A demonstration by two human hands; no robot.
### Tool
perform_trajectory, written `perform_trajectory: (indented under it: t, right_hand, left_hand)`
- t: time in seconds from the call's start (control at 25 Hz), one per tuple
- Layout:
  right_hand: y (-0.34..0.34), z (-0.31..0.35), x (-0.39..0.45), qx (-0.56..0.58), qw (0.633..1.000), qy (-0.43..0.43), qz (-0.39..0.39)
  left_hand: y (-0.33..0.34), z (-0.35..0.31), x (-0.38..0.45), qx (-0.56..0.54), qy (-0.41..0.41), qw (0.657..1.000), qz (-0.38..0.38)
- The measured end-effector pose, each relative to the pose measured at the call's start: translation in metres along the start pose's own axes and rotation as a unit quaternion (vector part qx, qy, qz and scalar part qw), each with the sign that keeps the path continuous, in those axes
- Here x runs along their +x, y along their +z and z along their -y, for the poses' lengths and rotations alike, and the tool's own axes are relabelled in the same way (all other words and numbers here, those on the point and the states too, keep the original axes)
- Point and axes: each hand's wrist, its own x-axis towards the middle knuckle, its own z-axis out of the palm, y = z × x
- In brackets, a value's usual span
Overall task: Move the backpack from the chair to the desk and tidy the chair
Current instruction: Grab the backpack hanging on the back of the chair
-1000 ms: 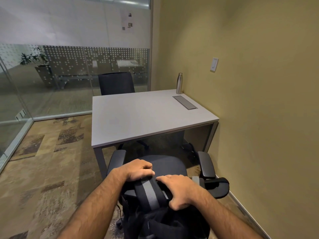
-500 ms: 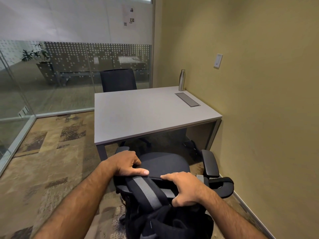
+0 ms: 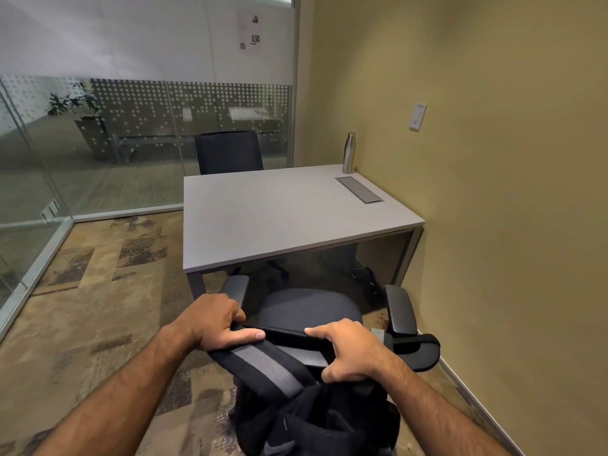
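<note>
A black backpack (image 3: 312, 419) with a grey-striped shoulder strap (image 3: 266, 366) hangs over the back of a black office chair (image 3: 306, 307), on the side nearest me. My left hand (image 3: 215, 319) is closed over the strap's upper end at the top edge of the chair back. My right hand (image 3: 350, 352) grips the backpack's top, just right of the strap. The chair's seat is bare and faces the grey desk (image 3: 279, 212). The lower part of the backpack is cut off by the frame.
A steel bottle (image 3: 349, 153) stands at the desk's far right corner beside a cable hatch (image 3: 359, 189). A second black chair (image 3: 228, 153) sits behind the desk. The yellow wall (image 3: 493, 225) runs close on the right, and glass partitions (image 3: 98, 153) enclose the left and back.
My hands have moved apart along the chair back, exposing its top edge between them. The grey-striped strap now slants left under my left hand.
</note>
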Motion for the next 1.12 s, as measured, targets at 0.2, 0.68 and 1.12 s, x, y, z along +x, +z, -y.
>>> perform_trajectory:
  t: [0.2,0.68,1.12]
  right_hand:
    - [0.005,0.003,0.001,0.067,0.997,-0.018,-0.028]
    - [-0.012,-0.05,-0.032,0.128,0.891,0.435,-0.021]
    - [-0.027,-0.08,-0.043,0.105,0.892,0.43,-0.086]
  left_hand:
    - [0.001,-0.008,-0.023,-0.004,0.014,0.999,-0.037]
    - [0.001,-0.051,-0.027,-0.021,0.114,0.992,-0.044]
    - [0.006,-0.112,-0.006,-0.021,0.173,0.983,-0.052]
